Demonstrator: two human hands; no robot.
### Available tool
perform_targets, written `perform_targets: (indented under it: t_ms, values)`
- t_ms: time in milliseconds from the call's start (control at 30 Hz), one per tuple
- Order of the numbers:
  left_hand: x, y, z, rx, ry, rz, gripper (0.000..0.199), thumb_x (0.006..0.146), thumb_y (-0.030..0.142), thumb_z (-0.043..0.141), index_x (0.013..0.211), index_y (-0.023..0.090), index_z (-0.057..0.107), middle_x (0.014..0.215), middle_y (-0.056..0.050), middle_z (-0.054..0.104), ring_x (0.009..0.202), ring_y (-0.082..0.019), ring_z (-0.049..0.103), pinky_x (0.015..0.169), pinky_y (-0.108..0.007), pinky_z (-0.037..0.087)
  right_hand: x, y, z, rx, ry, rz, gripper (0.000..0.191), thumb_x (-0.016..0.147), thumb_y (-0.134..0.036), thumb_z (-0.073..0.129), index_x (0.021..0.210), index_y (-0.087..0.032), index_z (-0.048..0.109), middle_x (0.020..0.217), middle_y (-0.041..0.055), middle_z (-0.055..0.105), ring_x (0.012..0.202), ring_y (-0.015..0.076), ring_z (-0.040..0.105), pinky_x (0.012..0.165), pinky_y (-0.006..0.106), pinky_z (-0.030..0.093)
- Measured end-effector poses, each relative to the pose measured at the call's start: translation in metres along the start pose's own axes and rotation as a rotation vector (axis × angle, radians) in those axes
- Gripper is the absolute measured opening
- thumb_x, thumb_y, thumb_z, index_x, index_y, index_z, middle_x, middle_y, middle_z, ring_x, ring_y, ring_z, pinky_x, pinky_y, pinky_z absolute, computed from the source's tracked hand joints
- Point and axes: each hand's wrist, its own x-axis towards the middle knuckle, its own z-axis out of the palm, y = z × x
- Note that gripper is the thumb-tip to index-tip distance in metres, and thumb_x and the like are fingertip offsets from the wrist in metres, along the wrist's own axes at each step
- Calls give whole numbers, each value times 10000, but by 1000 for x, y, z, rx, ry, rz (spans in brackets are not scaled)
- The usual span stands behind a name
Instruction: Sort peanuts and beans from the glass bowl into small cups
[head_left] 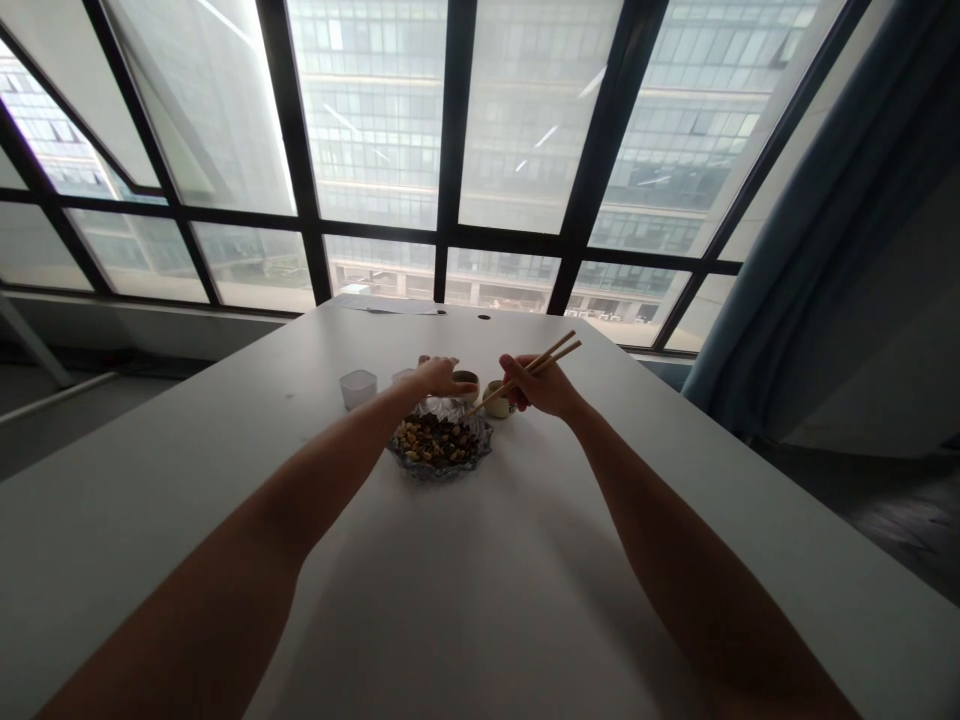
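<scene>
A clear, scalloped glass bowl [441,464] stands on the white table, filled with mixed nuts or beans [435,440] in brown, dark and yellowish tones. My left hand [436,377] reaches over the bowl to a small tan cup [469,379]. Its thumb lies across the cup's near side and its fingers are at the far side. In my right hand [541,385] is a pair of wooden chopsticks [553,353], slanting down to the left. Their tips are at the bowl's far right rim; whether they pinch anything is too small to tell. Beside that hand stands a second tan cup [495,403].
Left of the bowl stands a translucent plastic container [358,389], with another [403,376] partly behind my left forearm. Paper sheets [390,305] lie at the table's [450,600] far end. Beyond are large windows, and a blue curtain [795,220] hangs at right.
</scene>
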Motion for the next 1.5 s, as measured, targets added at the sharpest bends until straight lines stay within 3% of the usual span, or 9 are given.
perform_targets:
  t_ms: [167,267,400,500,633,833,1167,1333,1500]
  values:
    - [-45,-41,-11,-23,335,-6,689,941,649,441,1379,128,550,1407,-172,603,1326,-330,523,1151,-489,270,1,8,9,-30,-54,70,701,700,-860,600,578,-170,601,421,24,578,311,90,481,316,200,366]
    - [-79,-74,-5,-20,473,-74,649,932,639,472,1342,146,572,1388,-164,612,1313,-337,527,1143,-500,279,0,8,11,-35,-71,44,690,715,-848,603,584,-170,593,429,27,585,315,86,476,320,197,357]
    - [-118,-109,18,-25,539,-160,659,902,635,525,1367,168,524,1429,-170,573,1343,-356,492,1117,-520,327,0,7,11,-24,-56,35,694,688,-857,618,597,-169,600,430,30,589,315,96,487,316,203,364]
    - [-134,-124,38,-55,568,-223,743,862,638,581,1421,167,447,1466,-188,529,1360,-371,475,1101,-520,372,1,6,11,-13,-29,47,717,662,-881,610,587,-168,607,420,32,583,308,99,485,308,208,368]
    - [-137,-129,55,-141,560,-333,866,813,630,650,1468,136,373,1492,-216,489,1354,-386,484,1087,-508,416,1,7,13,-5,27,68,737,633,-903,604,583,-167,613,419,36,585,301,101,487,296,208,359]
    - [-134,-127,58,-234,475,-443,938,787,641,679,1505,150,327,1408,-221,567,1294,-383,560,1052,-489,459,1,10,20,17,15,76,718,635,-885,626,601,-168,608,424,26,585,307,95,488,297,200,350]
    - [-134,-128,56,-315,446,-447,822,839,518,654,1491,167,296,1296,-218,639,1192,-367,635,973,-513,507,-2,15,34,17,-25,47,667,694,-838,632,610,-178,595,438,19,590,332,106,512,318,203,373]
    - [-135,-127,55,-353,563,-294,694,781,362,680,1389,177,401,1309,-167,628,1191,-296,629,1022,-448,514,-3,13,32,6,-29,28,659,707,-845,607,625,-191,593,448,20,601,335,113,514,323,213,379]
    - [-135,-127,57,-356,673,-101,567,773,218,589,1314,201,421,1406,-130,573,1316,-246,548,1085,-424,487,-2,11,26,34,3,29,667,688,-854,614,634,-189,613,445,25,605,335,119,520,327,220,384]
